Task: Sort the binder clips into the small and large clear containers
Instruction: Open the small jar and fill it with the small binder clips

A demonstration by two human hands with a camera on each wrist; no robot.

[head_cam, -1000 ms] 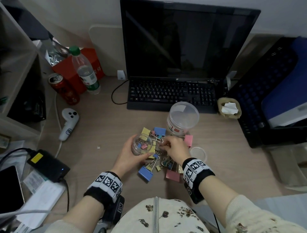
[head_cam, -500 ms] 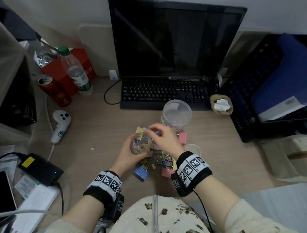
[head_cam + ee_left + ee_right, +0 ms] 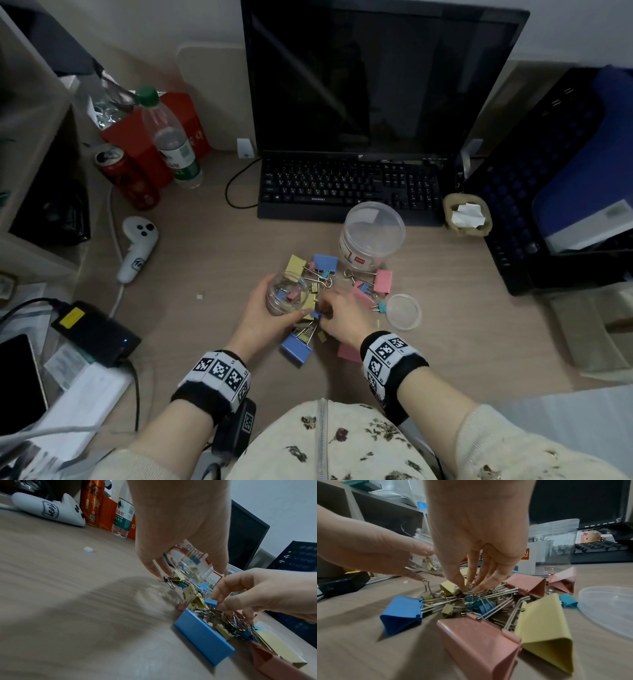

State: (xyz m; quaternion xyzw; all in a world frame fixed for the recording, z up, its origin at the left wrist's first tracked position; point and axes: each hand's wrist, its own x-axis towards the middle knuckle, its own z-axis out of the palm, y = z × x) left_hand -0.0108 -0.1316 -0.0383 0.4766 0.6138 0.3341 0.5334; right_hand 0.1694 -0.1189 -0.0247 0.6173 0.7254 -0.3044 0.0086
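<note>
Binder clip pile [image 3: 320, 310] sits mid-desk [image 3: 205, 260], in front of the large clear container [image 3: 371, 236]. My left hand [image 3: 263, 317] is wrapped round the small clear jar [image 3: 287, 297], a few small clips inside. My right hand [image 3: 342, 318] pinches a small blue clip [image 3: 211, 601] in the pile. Clear lid [image 3: 403, 311] just right

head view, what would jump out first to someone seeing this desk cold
The heap of pastel binder clips at the desk's near middle, with both hands in it. The left hand grips the small clear container, which holds a few clips; the right hand pinches a small blue clip. Behind stands the large clear container, before the keyboard.
</note>
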